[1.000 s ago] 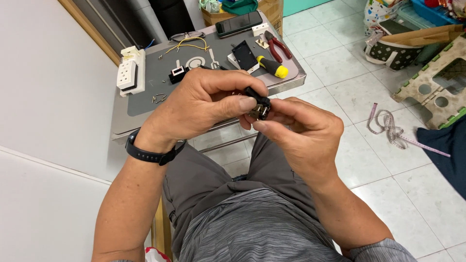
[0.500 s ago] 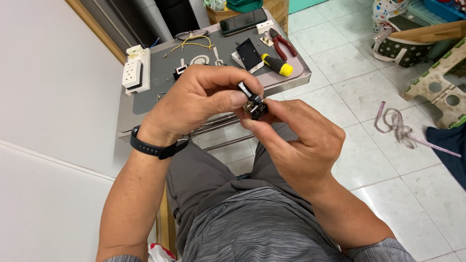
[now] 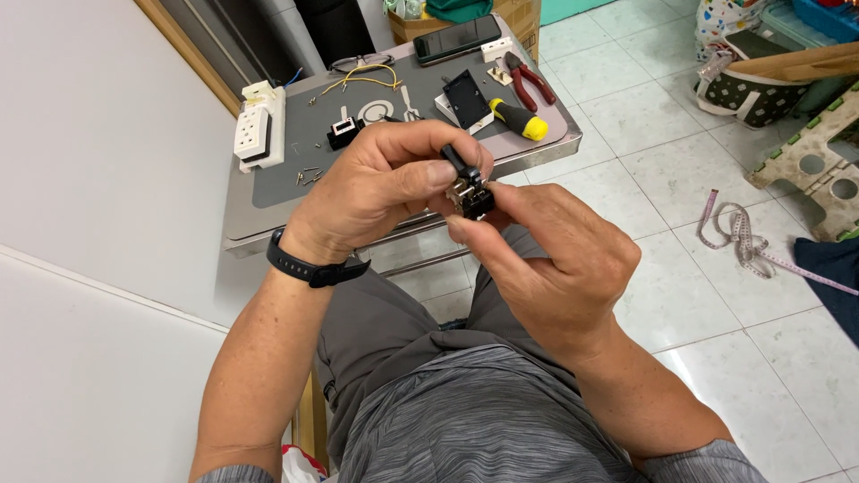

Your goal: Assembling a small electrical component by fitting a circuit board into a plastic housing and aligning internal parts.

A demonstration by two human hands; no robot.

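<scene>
Since the earlier frames both hands have kept the small black part (image 3: 469, 186) between them, shifting only slightly above the lap, just short of the tabletop (image 3: 268, 215). The left hand (image 3: 380, 192) pinches its top between thumb and fingers; the right hand (image 3: 550, 259) grips it from below. Beyond the part, a yellow-handled screwdriver (image 3: 517, 118) lies on the tabletop, a white socket strip (image 3: 259, 125) far to its left.

Even, bright indoor light; image sharp throughout.

Soft, faint shadows are cast under the metal table (image 3: 537, 152) and the hands. Mild sheen is noted on the floor tiles (image 3: 716, 349). Slight wide-angle stretching is seen at the edges. No motion blur is observed.
</scene>
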